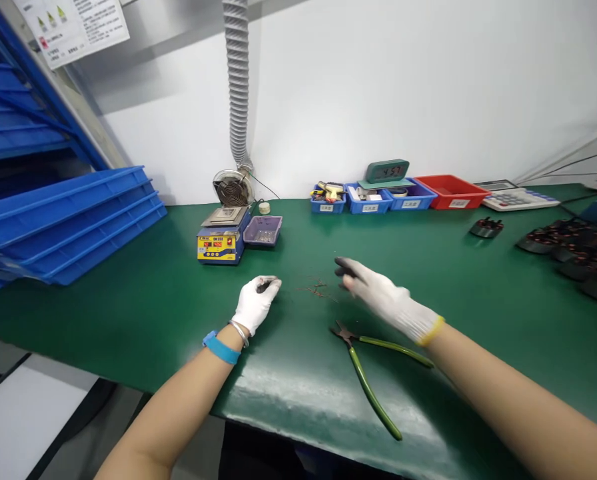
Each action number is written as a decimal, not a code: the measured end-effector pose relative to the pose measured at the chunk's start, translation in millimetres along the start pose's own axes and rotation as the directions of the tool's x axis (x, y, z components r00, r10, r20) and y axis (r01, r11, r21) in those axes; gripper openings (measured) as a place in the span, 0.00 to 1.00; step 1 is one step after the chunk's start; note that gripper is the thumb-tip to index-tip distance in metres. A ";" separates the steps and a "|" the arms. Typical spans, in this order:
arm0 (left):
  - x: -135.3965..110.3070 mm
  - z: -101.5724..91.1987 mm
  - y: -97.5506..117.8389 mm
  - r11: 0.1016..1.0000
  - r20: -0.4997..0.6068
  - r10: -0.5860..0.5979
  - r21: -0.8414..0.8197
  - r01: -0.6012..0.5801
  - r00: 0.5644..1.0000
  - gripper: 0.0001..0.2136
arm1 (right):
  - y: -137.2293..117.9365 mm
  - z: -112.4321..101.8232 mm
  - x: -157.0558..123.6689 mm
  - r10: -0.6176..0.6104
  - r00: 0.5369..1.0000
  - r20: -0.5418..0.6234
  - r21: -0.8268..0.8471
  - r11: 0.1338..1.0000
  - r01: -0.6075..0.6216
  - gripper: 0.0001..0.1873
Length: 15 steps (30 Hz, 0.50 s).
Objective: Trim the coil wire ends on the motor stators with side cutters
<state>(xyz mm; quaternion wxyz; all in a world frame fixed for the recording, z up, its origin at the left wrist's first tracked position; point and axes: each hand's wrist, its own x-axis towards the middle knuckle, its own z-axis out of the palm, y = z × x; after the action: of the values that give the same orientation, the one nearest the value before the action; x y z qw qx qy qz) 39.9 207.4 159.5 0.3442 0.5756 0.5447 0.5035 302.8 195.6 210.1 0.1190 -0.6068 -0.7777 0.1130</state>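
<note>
My left hand (255,303), in a white glove, rests on the green bench mat (178,293) with its fingers curled round a small dark part (265,285). My right hand (378,297), also gloved, hovers over the mat with its fingers stretched toward a scatter of thin copper wire scraps (318,289) that lies between the two hands. Green-handled cutters (373,373) lie on the mat just below my right wrist, with nothing touching them.
A solder pot station (223,239) and a small purple tray (262,231) stand behind my left hand under a grey fume hose (237,80). Blue and red bins (398,195), a clock and a calculator (513,195) line the back. Dark wound coils (573,257) lie right; stacked blue trays (68,220) left.
</note>
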 end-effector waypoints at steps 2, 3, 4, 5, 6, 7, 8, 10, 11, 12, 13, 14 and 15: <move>3.9 1.3 -4.7 1.000 -0.022 0.010 -0.010 -0.011 1.000 0.16 | -10.7 -6.0 -36.9 0.035 0.992 0.120 -0.001 0.999 -0.035 0.37; 5.4 2.7 -6.5 1.000 -0.029 0.017 -0.011 -0.017 0.999 0.16 | -18.3 -5.4 -54.4 0.078 0.975 0.206 -0.057 0.996 -0.067 0.41; 6.5 4.2 -7.6 1.000 -0.033 0.025 -0.008 -0.025 0.999 0.16 | -26.5 -2.7 -69.5 0.130 0.955 0.266 -0.114 0.988 -0.103 0.42; 7.0 5.6 -8.0 0.999 -0.035 0.034 0.000 -0.034 0.999 0.16 | -34.2 1.6 -81.2 0.174 0.937 0.303 -0.150 0.980 -0.134 0.42; 6.6 6.7 -7.5 0.999 -0.037 0.046 0.015 -0.045 0.998 0.16 | -40.1 6.7 -89.1 0.218 0.923 0.316 -0.171 0.970 -0.171 0.42; 5.1 7.3 -5.9 0.998 -0.038 0.061 0.037 -0.059 0.997 0.17 | -43.1 11.9 -93.0 0.254 0.918 0.305 -0.162 0.964 -0.213 0.42; 1.9 7.6 -3.3 0.995 -0.039 0.080 0.067 -0.077 0.996 0.18 | -42.4 16.3 -93.5 0.280 0.919 0.278 -0.117 0.959 -0.257 0.42; -10.6 8.2 5.5 0.983 -0.033 0.129 0.133 -0.123 0.991 0.23 | -29.6 20.9 -86.7 0.313 0.935 0.166 0.077 0.941 -0.328 0.41; -20.2 9.7 11.7 0.969 0.008 0.177 0.171 -0.176 0.984 0.26 | -18.2 20.8 -80.9 0.333 0.940 0.072 0.198 0.919 -0.341 0.39; -32.0 12.7 18.9 0.942 0.091 0.245 0.214 -0.259 0.965 0.31 | -4.6 19.1 -74.5 0.358 0.934 -0.026 0.309 0.891 -0.333 0.38; -45.2 18.0 26.8 0.897 0.218 0.318 0.244 -0.367 0.923 0.36 | 10.4 16.3 -67.8 0.391 0.910 -0.136 0.393 0.865 -0.312 0.36; -59.1 25.9 35.0 0.787 0.439 0.408 0.275 -0.553 0.800 0.41 | 26.1 12.7 -61.2 0.416 0.885 -0.210 0.425 0.854 -0.301 0.36; -72.6 36.7 43.1 0.651 0.638 0.430 0.271 -0.710 0.638 0.44 | 41.7 8.8 -55.0 0.435 0.862 -0.261 0.429 0.852 -0.300 0.36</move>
<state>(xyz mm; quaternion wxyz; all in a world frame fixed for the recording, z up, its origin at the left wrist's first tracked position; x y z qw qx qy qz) 94.3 134.9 176.0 0.1316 0.9032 0.3205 0.2536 351.2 151.8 185.8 0.3439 -0.7222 -0.5753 0.1710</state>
